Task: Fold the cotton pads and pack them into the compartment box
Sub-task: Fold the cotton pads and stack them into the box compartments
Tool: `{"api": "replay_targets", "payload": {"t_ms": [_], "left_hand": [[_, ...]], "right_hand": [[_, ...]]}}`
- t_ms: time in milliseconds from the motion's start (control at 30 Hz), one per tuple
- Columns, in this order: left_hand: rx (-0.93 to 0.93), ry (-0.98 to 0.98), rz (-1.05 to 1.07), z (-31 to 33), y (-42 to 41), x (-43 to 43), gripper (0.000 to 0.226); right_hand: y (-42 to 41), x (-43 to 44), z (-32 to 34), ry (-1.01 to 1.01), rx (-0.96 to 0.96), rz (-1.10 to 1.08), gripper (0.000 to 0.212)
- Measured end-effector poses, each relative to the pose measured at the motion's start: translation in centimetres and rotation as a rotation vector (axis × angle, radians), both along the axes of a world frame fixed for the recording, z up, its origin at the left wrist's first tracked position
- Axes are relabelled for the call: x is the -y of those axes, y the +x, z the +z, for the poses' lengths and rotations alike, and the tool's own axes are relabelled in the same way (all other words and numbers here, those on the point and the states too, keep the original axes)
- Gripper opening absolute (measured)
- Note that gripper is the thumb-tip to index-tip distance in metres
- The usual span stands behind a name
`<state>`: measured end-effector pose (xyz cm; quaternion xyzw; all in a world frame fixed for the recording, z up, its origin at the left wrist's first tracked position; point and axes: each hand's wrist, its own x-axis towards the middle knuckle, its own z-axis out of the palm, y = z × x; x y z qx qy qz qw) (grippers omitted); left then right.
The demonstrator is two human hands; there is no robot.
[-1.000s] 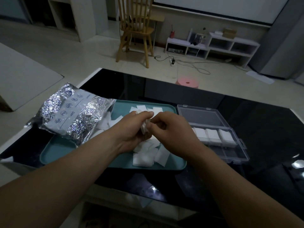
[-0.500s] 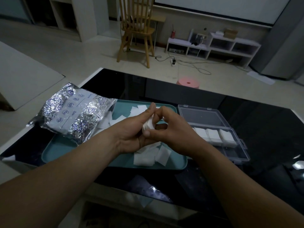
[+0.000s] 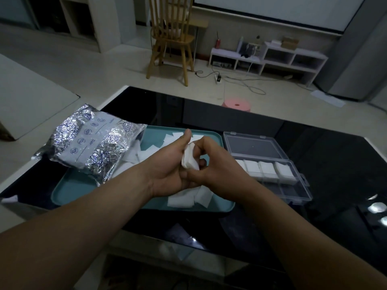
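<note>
A white cotton pad (image 3: 189, 158), bent over on itself, sits between both hands above the teal tray (image 3: 69, 188). My left hand (image 3: 169, 164) holds it from the left with the thumb raised. My right hand (image 3: 213, 164) pinches it from the right with curled fingers. Several loose flat pads (image 3: 184, 198) lie on the tray under and beyond the hands. The clear compartment box (image 3: 293, 189) stands open right of the tray, its lid (image 3: 253, 146) laid back. Folded pads (image 3: 268, 170) fill its far row of compartments; the near row looks bare.
A crinkled silver foil bag (image 3: 92, 143) lies across the tray's left end. Everything rests on a glossy black table (image 3: 335, 164) with a white edge. A wooden chair (image 3: 171, 36), a pink round stool (image 3: 236, 105) and floor cables stand beyond the table.
The hands have risen slightly off the tray and turned the pad upright between them; it is now more tightly folded. The tray, bag and box have not moved.
</note>
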<state>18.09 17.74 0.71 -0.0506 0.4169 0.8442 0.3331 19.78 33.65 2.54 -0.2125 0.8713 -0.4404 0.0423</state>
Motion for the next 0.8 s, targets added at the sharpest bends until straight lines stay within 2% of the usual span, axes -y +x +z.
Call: {"api": "replay_targets", "payload": {"t_ms": [167,233,300,333,400,500,633,733,800], "left_hand": [[-0.010,-0.014,0.038,0.2,0.7,0.2,0.052],[-0.041,-0.030,0.053,0.4,0.8,0.3,0.043],[-0.029,-0.051,0.126,1.0,0.6,0.4,0.033],[0.008,-0.059,0.194,1.1,0.3,0.5,0.027],[0.089,-0.098,0.324,1.1,-0.2,1.1,0.019],[0.132,-0.149,0.404,0.8,-0.7,2.1,0.017],[0.112,-0.176,0.494,1.1,-1.1,2.8,0.015],[0.083,-0.221,0.558,1.0,-1.2,3.3,0.022],[0.088,-0.248,0.553,0.7,-1.3,3.6,0.019]], "right_hand": [[-0.2,-0.7,0.3,0.054,-0.008,0.010,0.034],[-0.1,-0.9,0.2,0.013,0.027,0.019,0.031],[-0.2,-1.3,0.5,-0.089,0.049,-0.069,0.022],[-0.3,-1.6,0.7,-0.076,0.023,-0.149,0.019],[-1.0,-2.7,0.6,0.132,-0.032,-0.268,0.017],[-1.3,-3.5,-1.3,0.452,0.007,-0.208,0.015],[-1.2,-2.4,-2.7,0.477,-0.026,-0.193,0.025],[-1.7,-1.5,-3.3,0.480,-0.062,-0.144,0.045],[-2.0,-0.9,-4.0,0.496,-0.079,-0.118,0.054]]}}
